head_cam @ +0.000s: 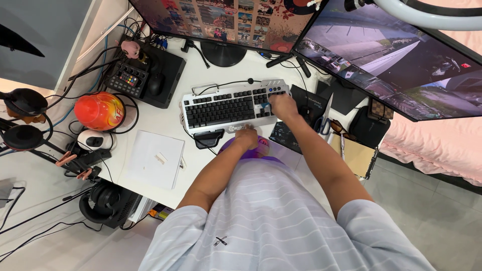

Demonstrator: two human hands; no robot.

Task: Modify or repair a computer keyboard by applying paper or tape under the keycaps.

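Observation:
A silver keyboard with black keys lies on the white desk in front of me. My left hand rests with curled fingers on the keyboard's front edge, over its middle. Just under that wrist shows a round purple object. My right hand is on the keypad at the keyboard's right end. Its fingers pinch a small light-blue object against the keys.
Two monitors stand at the back. A white notebook, an orange-red ball, a black audio mixer and headphones lie left. Scissors, a brown notebook and a black pouch sit right.

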